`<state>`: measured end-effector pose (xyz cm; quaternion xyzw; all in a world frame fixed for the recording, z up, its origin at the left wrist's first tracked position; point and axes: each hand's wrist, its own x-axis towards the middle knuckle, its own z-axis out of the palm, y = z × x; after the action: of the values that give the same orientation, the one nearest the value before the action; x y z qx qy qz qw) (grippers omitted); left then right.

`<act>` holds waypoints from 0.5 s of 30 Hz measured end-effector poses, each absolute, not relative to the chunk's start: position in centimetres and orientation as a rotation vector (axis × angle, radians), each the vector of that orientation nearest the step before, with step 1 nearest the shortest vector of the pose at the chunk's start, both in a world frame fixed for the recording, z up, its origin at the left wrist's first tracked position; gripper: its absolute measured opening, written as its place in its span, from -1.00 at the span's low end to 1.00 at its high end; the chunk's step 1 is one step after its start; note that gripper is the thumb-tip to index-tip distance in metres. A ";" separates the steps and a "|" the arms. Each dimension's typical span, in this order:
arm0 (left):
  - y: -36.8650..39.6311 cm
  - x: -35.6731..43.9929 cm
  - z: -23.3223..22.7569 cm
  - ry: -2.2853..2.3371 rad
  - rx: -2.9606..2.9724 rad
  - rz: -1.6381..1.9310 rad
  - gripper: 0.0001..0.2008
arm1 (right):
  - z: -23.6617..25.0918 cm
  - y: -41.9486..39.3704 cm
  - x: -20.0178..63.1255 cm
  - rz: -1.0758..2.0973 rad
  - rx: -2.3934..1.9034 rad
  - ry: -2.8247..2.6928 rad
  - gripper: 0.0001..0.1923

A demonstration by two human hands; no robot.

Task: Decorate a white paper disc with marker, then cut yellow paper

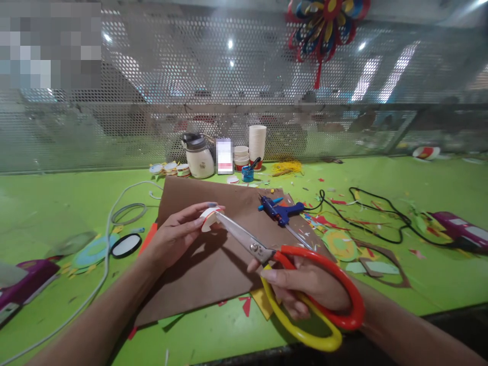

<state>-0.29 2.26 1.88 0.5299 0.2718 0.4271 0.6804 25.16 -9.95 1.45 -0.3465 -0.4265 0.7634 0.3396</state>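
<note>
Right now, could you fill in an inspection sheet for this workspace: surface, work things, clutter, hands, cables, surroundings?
Surface: green table, with a brown board on it.
Work things: scissors, blade tips at a small white piece with red on it.
Clutter: paper scraps on the table; a blue glue gun.
Hands: left hand holds the white piece; right hand grips the scissors' handles.
Cables: black cord from the glue gun; white cable at left.
Surroundings: perforated screen behind; a hanging decoration.

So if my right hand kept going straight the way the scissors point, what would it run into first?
The white piece in your left hand: the tips of the scissors in your right hand already seem to be at it, though depth is hard to judge.
</note>
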 end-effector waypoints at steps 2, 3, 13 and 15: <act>2.3 -0.2 1.9 0.614 1.197 0.963 -0.68 | 1.2 -9.8 25.3 2.028 -0.854 -1.093 -0.59; 2.3 -0.2 1.9 0.614 1.201 0.965 -0.68 | 1.0 -9.8 25.3 2.034 -0.836 -1.097 -0.62; 2.4 -0.2 1.9 0.577 1.201 0.968 -0.71 | 1.0 -9.6 25.8 1.955 -0.876 -1.216 -0.61; 2.3 -0.2 1.9 0.570 1.198 0.972 -0.71 | 1.0 -9.6 25.9 1.942 -0.875 -1.203 -0.56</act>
<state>-0.23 2.31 1.94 0.5339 0.2539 0.4329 0.6805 25.87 -9.65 0.97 -0.3363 -0.4622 0.7464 0.3408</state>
